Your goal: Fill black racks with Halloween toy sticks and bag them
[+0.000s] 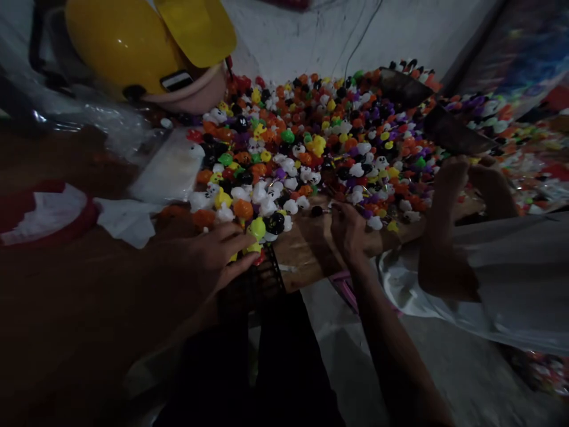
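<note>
Toys in orange, white, black, yellow, purple and green lie heaped across the surface, up to a pale wall. At the heap's near edge, the left hand has its grip closed around a yellow-green figure, fingers above and thumb below. Right of it, the right hand has a narrow grip, fingertips pinched on a small dark-tipped piece that points left; its exact kind is too dim to tell. A dark mesh basket sits below the figure, just above the person's legs. Farther left are a plastic bag, a white paper and a red bowl. Behind them stands a pink basin with a yellow object above it. At right, a co-worker's hands are close together near the toys.
</note>
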Tool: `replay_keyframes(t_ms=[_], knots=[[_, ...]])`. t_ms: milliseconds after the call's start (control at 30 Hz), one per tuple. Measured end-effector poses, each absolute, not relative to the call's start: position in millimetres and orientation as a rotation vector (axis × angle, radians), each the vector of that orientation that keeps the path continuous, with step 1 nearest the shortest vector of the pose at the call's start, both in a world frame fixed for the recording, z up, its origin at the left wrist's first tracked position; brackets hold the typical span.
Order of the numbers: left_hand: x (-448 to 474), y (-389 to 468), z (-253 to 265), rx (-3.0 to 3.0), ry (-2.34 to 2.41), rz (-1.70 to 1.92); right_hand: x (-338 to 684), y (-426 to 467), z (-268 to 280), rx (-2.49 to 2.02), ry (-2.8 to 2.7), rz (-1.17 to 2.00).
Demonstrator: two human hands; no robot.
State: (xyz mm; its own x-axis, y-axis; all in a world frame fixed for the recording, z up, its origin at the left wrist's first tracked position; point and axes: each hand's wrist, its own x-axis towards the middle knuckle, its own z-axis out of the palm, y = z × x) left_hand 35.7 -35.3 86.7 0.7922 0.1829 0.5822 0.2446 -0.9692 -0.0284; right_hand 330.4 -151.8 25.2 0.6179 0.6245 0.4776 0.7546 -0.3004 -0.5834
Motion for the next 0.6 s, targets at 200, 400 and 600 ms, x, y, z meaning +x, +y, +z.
replay_keyframes(t_ms=[200,400,600], knots=[[36,-36,76,-2.908,-0.317,-0.888,407,-86,27,-2.338,-1.141,-0.272],[32,-38,80,-2.954,-0.273,-0.83,407,-67,27,-2.396,-1.142,-0.229],[31,-45,101,-2.991,-0.467,-0.653,351,-116,34,-2.171,-1.197,-0.144]])
